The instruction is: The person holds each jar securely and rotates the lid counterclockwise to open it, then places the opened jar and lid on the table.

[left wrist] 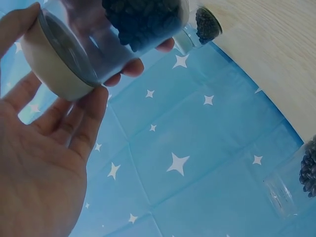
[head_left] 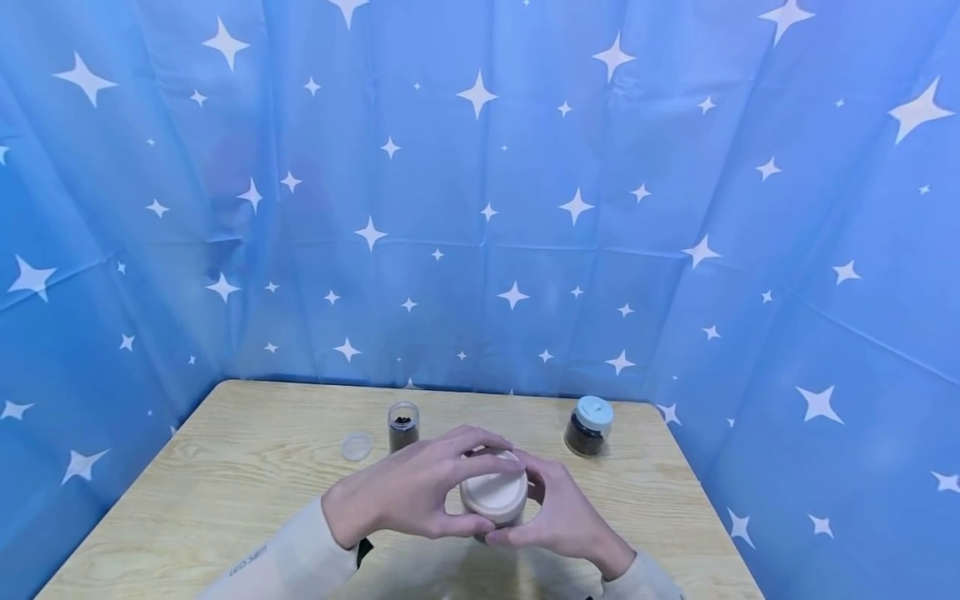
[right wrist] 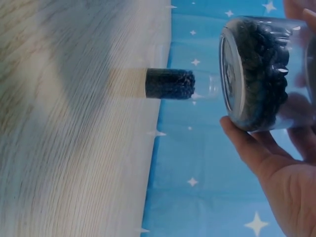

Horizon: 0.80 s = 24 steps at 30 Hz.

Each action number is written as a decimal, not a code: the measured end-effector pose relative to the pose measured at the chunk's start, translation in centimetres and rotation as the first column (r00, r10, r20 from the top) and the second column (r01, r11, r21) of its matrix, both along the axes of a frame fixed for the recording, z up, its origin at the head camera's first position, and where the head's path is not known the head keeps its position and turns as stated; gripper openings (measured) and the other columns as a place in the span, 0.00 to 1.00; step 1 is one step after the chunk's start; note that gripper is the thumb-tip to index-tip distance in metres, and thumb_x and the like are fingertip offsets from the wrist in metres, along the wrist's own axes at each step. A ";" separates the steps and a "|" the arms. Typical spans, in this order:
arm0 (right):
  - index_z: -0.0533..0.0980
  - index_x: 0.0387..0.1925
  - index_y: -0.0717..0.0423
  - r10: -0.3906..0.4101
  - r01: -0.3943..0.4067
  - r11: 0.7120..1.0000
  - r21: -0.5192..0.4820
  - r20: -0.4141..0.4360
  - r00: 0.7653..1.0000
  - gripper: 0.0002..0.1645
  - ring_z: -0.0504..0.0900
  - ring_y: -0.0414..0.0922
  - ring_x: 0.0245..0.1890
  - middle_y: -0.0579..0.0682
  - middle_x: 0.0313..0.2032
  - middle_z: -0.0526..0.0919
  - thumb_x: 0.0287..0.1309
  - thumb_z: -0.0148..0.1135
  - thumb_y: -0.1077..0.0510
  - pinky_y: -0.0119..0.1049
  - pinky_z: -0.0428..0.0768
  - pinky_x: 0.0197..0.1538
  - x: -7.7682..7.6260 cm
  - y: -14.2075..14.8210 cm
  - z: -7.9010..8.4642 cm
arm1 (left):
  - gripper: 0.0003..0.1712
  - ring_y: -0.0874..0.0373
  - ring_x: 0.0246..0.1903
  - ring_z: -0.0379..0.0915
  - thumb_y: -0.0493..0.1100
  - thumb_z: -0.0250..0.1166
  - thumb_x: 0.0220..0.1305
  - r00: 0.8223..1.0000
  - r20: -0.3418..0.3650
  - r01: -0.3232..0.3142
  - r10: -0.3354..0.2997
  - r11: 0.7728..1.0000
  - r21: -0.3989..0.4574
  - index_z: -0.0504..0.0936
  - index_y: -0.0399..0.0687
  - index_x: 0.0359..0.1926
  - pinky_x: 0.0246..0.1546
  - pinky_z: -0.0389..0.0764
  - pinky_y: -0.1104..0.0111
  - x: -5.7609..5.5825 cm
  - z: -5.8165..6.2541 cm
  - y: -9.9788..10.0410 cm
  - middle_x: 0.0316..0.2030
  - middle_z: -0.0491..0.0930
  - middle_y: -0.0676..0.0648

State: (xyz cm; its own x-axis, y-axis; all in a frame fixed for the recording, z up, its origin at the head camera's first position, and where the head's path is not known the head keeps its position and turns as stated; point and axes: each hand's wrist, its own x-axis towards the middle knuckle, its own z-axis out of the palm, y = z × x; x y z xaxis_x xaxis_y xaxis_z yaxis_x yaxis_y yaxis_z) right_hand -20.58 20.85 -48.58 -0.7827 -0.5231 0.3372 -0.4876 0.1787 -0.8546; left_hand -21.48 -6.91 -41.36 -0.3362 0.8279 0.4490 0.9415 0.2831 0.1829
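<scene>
Both hands hold a clear jar (right wrist: 264, 74) with a wide cream lid (head_left: 495, 497) and dark, bean-like pieces inside. My left hand (head_left: 420, 483) grips the lid from the side, its thumb and fingers spread around the rim. Curled about the jar's clear body is my right hand (head_left: 566, 512); in the right wrist view its fingers lie along the side, near the base. The jar's underside shows there, raised above the table. In the left wrist view the lid sits against the jar's mouth, and the dark pieces gather at the opposite end.
Behind the left hand stands a lidless clear jar (head_left: 403, 429) of dark pieces, with a flat translucent lid (head_left: 356, 447) to its left. A jar with a light blue lid (head_left: 588, 427) stands at the table's back right. A blue star-patterned curtain (head_left: 480, 208) surrounds the wooden table (head_left: 247, 467).
</scene>
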 end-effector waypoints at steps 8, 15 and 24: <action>0.82 0.75 0.41 -0.023 0.023 1.000 -0.014 -0.031 0.999 0.47 0.93 0.43 0.57 0.49 0.61 0.93 0.54 0.93 0.58 0.41 0.95 0.61 0.0 -0.2 -0.2 | 0.42 0.55 0.65 0.87 0.68 0.85 0.67 0.985 -0.107 -0.128 0.135 0.989 0.071 0.84 0.60 0.75 0.57 0.93 0.66 0.8 -0.1 0.5 0.68 0.86 0.48; 0.83 0.72 0.39 -0.082 0.082 0.996 -0.024 -0.019 0.996 0.44 0.93 0.42 0.57 0.48 0.60 0.93 0.55 0.94 0.56 0.40 0.94 0.62 0.3 -0.6 -0.2 | 0.43 0.56 0.56 0.88 0.72 0.86 0.63 0.944 -0.169 -0.258 0.284 0.953 0.160 0.87 0.59 0.71 0.46 0.93 0.70 1.4 -0.7 1.5 0.60 0.87 0.49; 0.83 0.72 0.38 -0.124 0.123 0.992 -0.030 -0.019 0.992 0.45 0.92 0.41 0.58 0.48 0.60 0.92 0.54 0.94 0.56 0.39 0.94 0.61 0.3 -0.7 -0.2 | 0.42 0.57 0.54 0.86 0.73 0.86 0.62 0.921 -0.160 -0.324 0.356 0.926 0.194 0.87 0.60 0.69 0.44 0.92 0.70 1.7 -1.1 2.2 0.58 0.87 0.51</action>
State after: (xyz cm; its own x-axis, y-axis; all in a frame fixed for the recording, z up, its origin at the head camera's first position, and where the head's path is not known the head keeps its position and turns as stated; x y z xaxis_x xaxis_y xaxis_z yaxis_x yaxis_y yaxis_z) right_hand -20.32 20.12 -48.76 -0.8334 -0.4126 0.3678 -0.4811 0.2140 -0.8501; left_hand -19.82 -4.69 -42.46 -0.4801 0.5904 0.6487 0.8150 0.5738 0.0809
